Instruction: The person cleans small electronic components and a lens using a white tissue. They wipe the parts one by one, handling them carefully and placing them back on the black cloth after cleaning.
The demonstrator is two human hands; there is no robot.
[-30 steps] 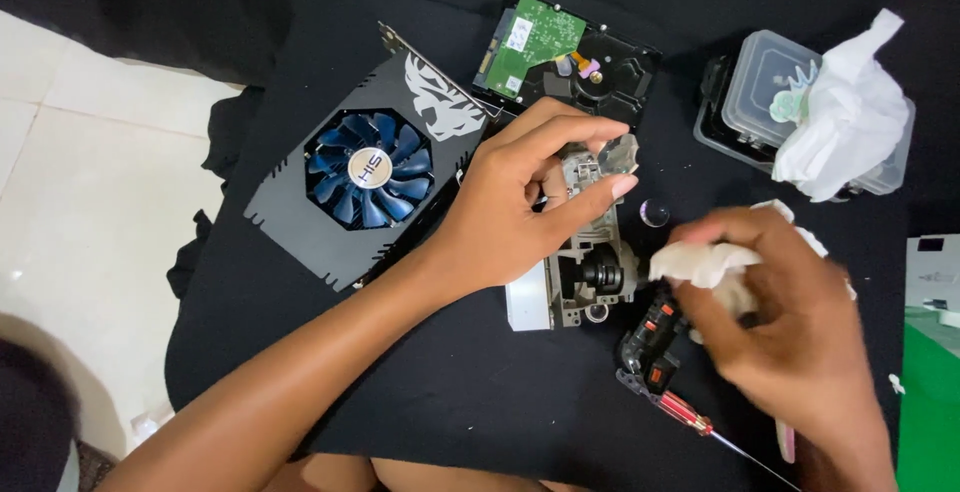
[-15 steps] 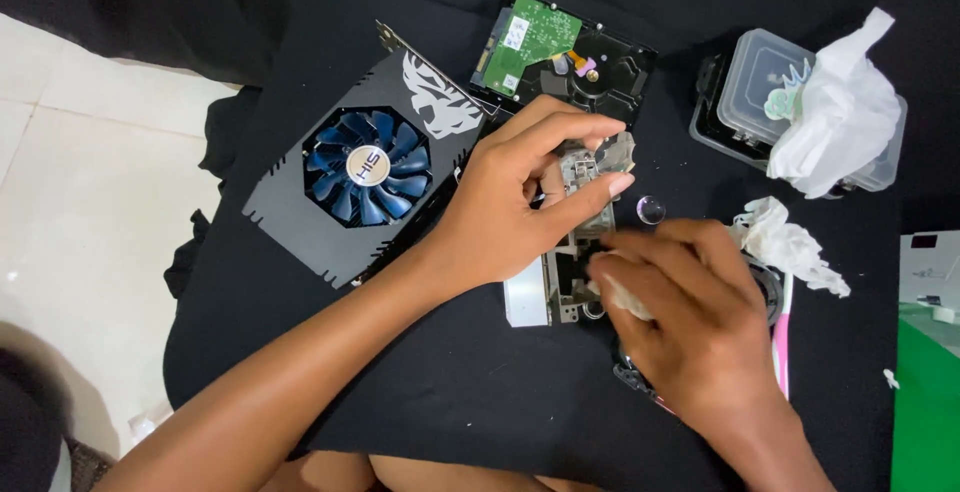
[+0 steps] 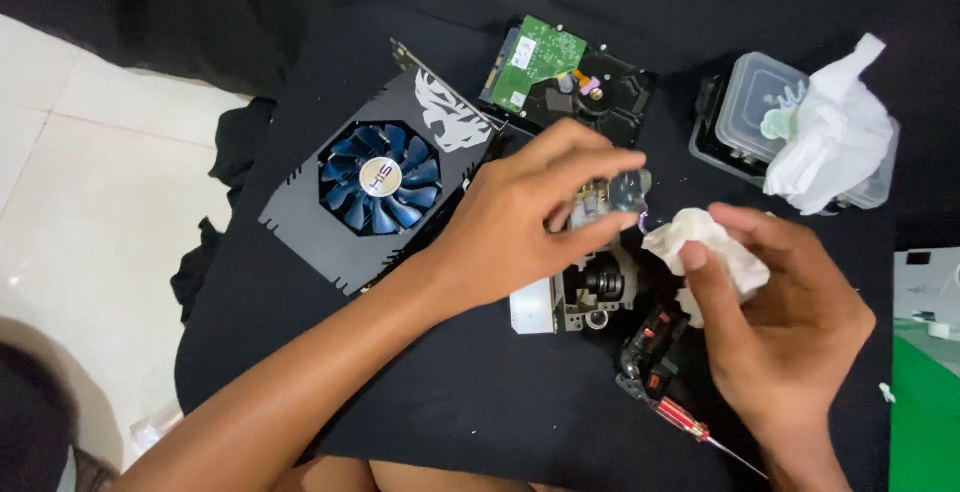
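We work over a black cloth spread on a pale tiled floor. The biggest thing on it is the graphics card with its blue fan, lying up and to the left of our left hand, well apart from the grip. Beyond the left fingertips sits a hard drive, green board upward. Far to the upper right of both hands stands a clear plastic box with a white bag slumped against it.

Under and between our hands lies the grey mechanism, a small dismantled unit with a dark lens barrel and a white plate at its left end. Its long axis runs away from us, from the white plate near our left wrist up to the part we pinch. Our left hand is closed on that upper part, thumb below and fingers arched over it, so the unit is steadied from the left.

Our right hand is closed on a crumpled white tissue, thumb and forefinger pinching it. The tissue sits just right of the pinched part, nearly touching it; the mechanism lies to the left of this grip, and the right hand is the free one to reach it.

Below the tissue, just beside the right palm, lies a black and red clip-like piece, and below that a red-handled screwdriver, shaft pointing down to the right.
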